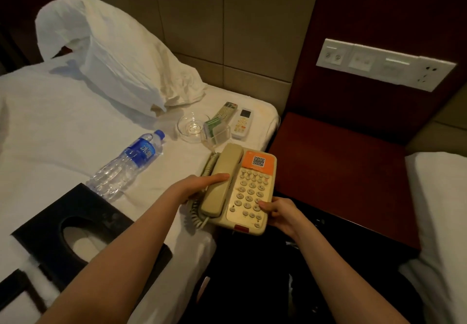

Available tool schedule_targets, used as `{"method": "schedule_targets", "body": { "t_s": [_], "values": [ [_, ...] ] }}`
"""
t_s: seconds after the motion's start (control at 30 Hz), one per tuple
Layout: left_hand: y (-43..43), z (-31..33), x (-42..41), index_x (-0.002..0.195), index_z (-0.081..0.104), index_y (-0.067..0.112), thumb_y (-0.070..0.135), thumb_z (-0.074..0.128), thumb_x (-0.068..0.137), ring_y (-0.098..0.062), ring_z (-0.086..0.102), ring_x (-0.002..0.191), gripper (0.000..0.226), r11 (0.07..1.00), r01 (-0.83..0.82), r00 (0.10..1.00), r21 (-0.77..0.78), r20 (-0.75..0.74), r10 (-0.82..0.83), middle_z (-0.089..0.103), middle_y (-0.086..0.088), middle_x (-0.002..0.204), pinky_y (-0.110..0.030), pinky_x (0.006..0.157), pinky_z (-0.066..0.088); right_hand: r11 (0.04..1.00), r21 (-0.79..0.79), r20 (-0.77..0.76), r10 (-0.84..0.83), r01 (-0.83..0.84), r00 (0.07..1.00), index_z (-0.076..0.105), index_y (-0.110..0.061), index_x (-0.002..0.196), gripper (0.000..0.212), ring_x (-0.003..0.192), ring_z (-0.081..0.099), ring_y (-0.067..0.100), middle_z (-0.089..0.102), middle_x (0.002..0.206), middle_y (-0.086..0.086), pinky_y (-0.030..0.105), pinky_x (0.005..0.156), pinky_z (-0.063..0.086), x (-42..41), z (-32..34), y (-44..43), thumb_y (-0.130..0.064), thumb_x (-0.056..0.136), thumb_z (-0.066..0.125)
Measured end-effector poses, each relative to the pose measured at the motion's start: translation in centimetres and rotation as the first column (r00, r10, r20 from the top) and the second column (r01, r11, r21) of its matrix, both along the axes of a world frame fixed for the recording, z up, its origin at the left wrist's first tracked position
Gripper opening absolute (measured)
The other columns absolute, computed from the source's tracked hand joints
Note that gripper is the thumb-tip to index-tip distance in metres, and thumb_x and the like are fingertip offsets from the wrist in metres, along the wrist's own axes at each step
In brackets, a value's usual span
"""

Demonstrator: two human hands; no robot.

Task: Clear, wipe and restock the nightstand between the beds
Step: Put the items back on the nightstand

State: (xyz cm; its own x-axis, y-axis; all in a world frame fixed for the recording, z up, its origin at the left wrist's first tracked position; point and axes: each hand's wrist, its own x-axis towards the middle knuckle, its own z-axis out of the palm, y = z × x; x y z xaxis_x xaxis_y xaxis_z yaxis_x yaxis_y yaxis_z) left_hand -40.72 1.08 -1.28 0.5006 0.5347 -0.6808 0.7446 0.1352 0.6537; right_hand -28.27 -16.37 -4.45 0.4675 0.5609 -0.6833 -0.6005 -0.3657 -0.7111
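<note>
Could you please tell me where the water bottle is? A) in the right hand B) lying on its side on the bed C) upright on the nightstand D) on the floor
B: the water bottle lies on its side on the bed, while the left hand and right hand hold the telephone.

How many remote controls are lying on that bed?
2. The grey remote lies behind the clear card holder, near the pillow; the white remote lies right of it. Others could be hidden under the pillow.
</note>
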Motion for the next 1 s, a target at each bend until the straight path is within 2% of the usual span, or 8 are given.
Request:
{"method": "schedule_targets", "body": {
  "t_s": [0.13, 0.33, 0.4, 0.47, 0.57, 0.7, 0.83, 1.0],
  "values": [
    [-2.3, 0.2, 3.6, 0.142, 0.033, 0.004, 0.054, 0.058, 0.083, -0.028, 0.043, 0.129, 0.082, 1.000, 0.013, 0.999, -0.022, 0.049, -0.012, 0.043, -0.015, 0.143, -0.029, 0.086, 0.032, 0.996, 0.004, 0.011, -0.088, 0.088, 0.996, 0.057, 0.001, 0.105, 0.021, 0.081, 0.059, 0.023, 0.064, 0.088, 0.010, 0.036, 0.066, 0.050, 3.0, 0.2, -2.4, 0.008, 0.086, 0.056],
    [-3.5, -0.6, 8.5, 0.138, 0.041, 0.008, 0.063, 0.066, 0.071, -0.028, 0.054, 0.111, 0.090, 0.993, 0.007, 0.996, -0.121, 0.093, 0.004, 0.052, -0.015, 0.132, -0.035, 0.089, 0.044, 0.979, 0.021, 0.046, -0.204, 0.203, 0.978, 0.056, 0.000, 0.109, 0.024, 0.081, 0.060, 0.024, 0.064, 0.089, 0.011, 0.039, 0.066, 0.051, 7.4, 0.4, -3.8, 0.008, 0.087, 0.054],
    [-3.9, -0.6, 9.9, 0.136, 0.042, 0.007, 0.062, 0.068, 0.069, -0.028, 0.053, 0.108, 0.091, 0.989, -0.009, 0.995, -0.146, 0.094, 0.023, 0.052, -0.014, 0.132, -0.037, 0.086, 0.044, 0.971, 0.026, 0.046, -0.238, 0.237, 0.970, 0.055, 0.002, 0.114, 0.027, 0.084, 0.060, 0.027, 0.064, 0.092, 0.013, 0.040, 0.069, 0.051, 8.8, 0.3, -3.8, 0.008, 0.088, 0.052],
    [-3.8, -1.0, 11.5, 0.136, 0.044, 0.005, 0.066, 0.075, 0.055, -0.028, 0.055, 0.114, 0.106, 0.990, -0.015, 0.991, -0.140, 0.128, 0.033, 0.054, -0.012, 0.131, -0.036, 0.091, 0.045, 0.962, 0.024, 0.042, -0.274, 0.273, 0.961, 0.052, 0.006, 0.122, 0.033, 0.097, 0.060, 0.033, 0.063, 0.101, 0.017, 0.045, 0.078, 0.050, 10.4, 0.1, -3.6, 0.007, 0.089, 0.051],
    [-2.7, -2.3, 14.9, 0.133, 0.048, 0.005, 0.068, 0.081, 0.029, -0.027, 0.060, 0.110, 0.126, 0.993, -0.036, 0.977, -0.117, 0.205, 0.060, 0.061, -0.012, 0.125, -0.039, 0.097, 0.049, 0.942, 0.018, 0.028, -0.335, 0.334, 0.942, 0.047, 0.006, 0.129, 0.037, 0.118, 0.053, 0.038, 0.057, 0.125, 0.024, 0.047, 0.088, 0.046, 12.8, 0.0, -3.0, 0.006, 0.092, 0.047],
    [-1.6, -2.7, 19.3, 0.129, 0.052, 0.002, 0.062, 0.084, 0.030, -0.027, 0.064, 0.103, 0.120, 0.991, -0.035, 0.959, -0.131, 0.275, 0.071, 0.065, -0.013, 0.117, -0.041, 0.095, 0.051, 0.918, 0.034, 0.032, -0.397, 0.396, 0.917, 0.043, 0.005, 0.133, 0.038, 0.123, 0.049, 0.039, 0.052, 0.133, 0.025, 0.046, 0.087, 0.044, 16.5, -0.1, -1.9, 0.005, 0.094, 0.043],
    [-0.8, -3.3, 22.9, 0.128, 0.053, 0.002, 0.046, 0.084, 0.058, -0.027, 0.064, 0.104, 0.088, 0.986, -0.065, 0.943, -0.150, 0.315, 0.110, 0.065, -0.014, 0.117, -0.042, 0.095, 0.051, 0.906, 0.031, 0.071, -0.423, 0.422, 0.903, 0.043, 0.005, 0.132, 0.037, 0.123, 0.050, 0.039, 0.052, 0.132, 0.024, 0.046, 0.085, 0.045, 20.1, -0.7, -0.5, 0.004, 0.095, 0.042],
    [0.9, -4.7, 27.6, 0.130, 0.052, 0.004, 0.049, 0.082, 0.059, -0.026, 0.061, 0.109, 0.089, 0.995, -0.062, 0.935, -0.083, 0.345, 0.087, 0.062, -0.012, 0.124, -0.040, 0.098, 0.049, 0.891, 0.031, 0.130, -0.453, 0.453, 0.882, 0.045, 0.005, 0.130, 0.034, 0.119, 0.053, 0.038, 0.054, 0.130, 0.024, 0.046, 0.084, 0.047, 24.3, -1.8, 1.6, 0.001, 0.097, 0.042]
  ]
}}
